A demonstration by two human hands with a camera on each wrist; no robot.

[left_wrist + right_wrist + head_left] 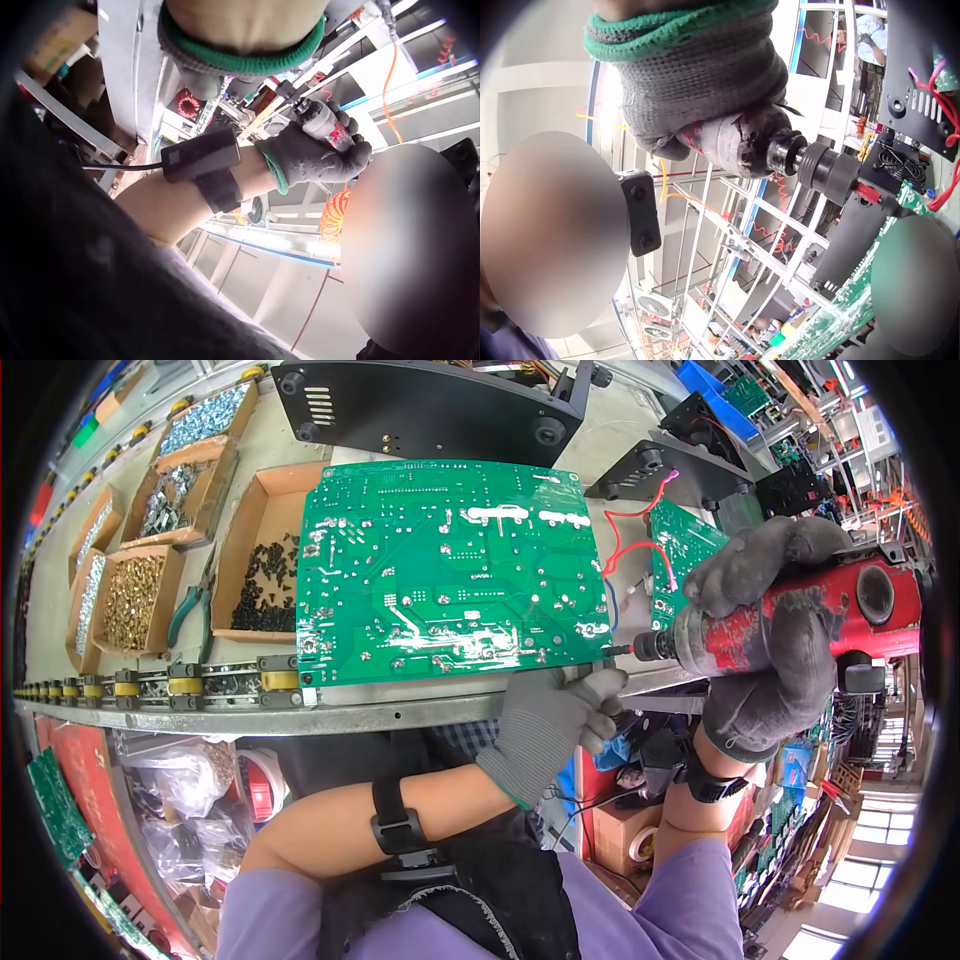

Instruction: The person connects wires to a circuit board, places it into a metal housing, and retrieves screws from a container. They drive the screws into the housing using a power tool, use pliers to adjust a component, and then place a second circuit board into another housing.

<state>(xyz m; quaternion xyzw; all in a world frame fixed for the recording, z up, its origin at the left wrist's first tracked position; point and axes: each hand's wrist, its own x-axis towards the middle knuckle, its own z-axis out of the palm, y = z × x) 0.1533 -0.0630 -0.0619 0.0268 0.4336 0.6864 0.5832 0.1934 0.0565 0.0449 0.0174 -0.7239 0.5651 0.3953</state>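
A large green circuit board [450, 575], solder side up, lies over the bench's front rail. My gloved left hand [553, 728] holds its near edge at the right corner, with curled fingers [600, 705] outside the edge and part of the hand hidden behind the board. My gloved right hand [803, 645] grips a red power screwdriver [870, 630], held sideways. Its black chuck [652, 646] points left and the bit [618, 650] reaches the board's lower right corner, just above the left fingers. The right wrist view shows the screwdriver's chuck [827, 172] beside the board's edge.
Cardboard trays of brass screws [138, 595], black screws [262, 585] and silver screws [205, 422] stand at left, with green-handled pliers [187, 615] among them. Behind the board is a black metal casing [430, 410]. Red wires [630, 548] run beside a second board [695, 540].
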